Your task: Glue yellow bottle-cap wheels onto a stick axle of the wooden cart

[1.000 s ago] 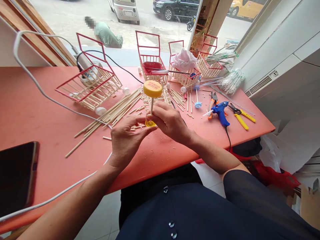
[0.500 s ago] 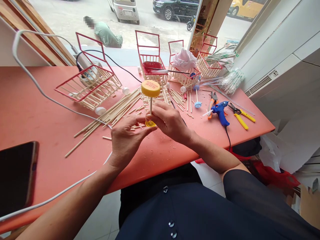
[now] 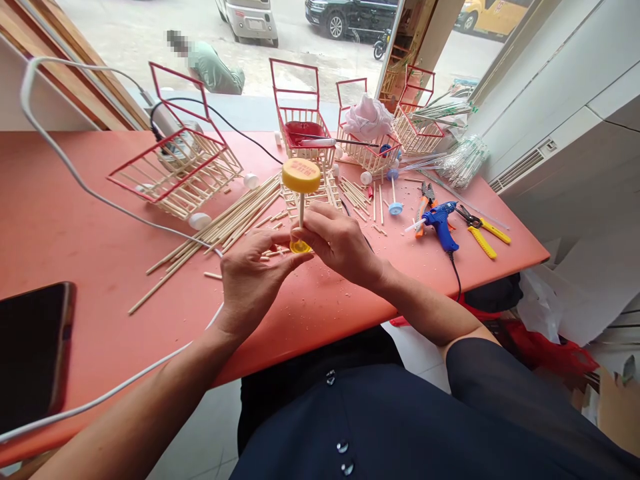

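Note:
Upright between my hands is a wooden stick with a yellow bottle cap on its top end. A second yellow cap sits at the stick's lower end, its hollow side up. My left hand is closed on the lower cap, thumb and fingers at its rim. My right hand pinches the stick just above that cap. Behind the hands, a small stick cart with red-edged frame holds a red bowl.
More stick carts stand along the window side. Loose sticks lie left of centre. On the right are a blue glue gun, yellow-handled pliers and orange-handled pliers. A phone and white cable lie left. A person is outside.
Almost nothing differs. The view has shifted very slightly, while both hands keep their hold on the capped stick.

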### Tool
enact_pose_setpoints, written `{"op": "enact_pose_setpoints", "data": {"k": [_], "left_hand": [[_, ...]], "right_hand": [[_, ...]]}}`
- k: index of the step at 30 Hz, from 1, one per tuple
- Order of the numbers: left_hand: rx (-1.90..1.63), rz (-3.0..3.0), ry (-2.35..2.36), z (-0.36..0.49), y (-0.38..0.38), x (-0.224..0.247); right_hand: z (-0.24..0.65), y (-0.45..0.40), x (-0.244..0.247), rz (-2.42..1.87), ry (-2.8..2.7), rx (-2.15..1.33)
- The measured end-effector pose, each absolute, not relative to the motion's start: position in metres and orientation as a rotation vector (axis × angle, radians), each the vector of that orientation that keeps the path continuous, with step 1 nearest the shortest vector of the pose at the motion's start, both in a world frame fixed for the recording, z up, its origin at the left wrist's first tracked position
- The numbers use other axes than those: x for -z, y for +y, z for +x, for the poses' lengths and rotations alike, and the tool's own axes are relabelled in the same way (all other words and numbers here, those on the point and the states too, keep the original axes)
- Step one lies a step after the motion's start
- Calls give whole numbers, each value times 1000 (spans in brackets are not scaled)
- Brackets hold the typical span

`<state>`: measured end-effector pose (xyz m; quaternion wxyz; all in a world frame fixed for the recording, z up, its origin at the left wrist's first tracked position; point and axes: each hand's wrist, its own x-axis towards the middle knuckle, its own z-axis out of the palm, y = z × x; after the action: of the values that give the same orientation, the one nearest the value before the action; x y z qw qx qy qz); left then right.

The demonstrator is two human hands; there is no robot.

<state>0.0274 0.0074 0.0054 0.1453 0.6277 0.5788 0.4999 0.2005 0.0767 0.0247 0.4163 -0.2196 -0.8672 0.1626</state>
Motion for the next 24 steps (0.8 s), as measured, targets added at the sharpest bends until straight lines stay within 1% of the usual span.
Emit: {"op": "enact_pose_setpoints", "data": {"k": [13, 24], "left_hand": [[-1517, 1730, 1589, 31, 7, -6], [-1504, 1668, 1582, 30, 7, -7]], "right_hand": [[200, 77, -24, -519, -2146, -383], [200, 78, -23, -499, -2140, -329]]}}
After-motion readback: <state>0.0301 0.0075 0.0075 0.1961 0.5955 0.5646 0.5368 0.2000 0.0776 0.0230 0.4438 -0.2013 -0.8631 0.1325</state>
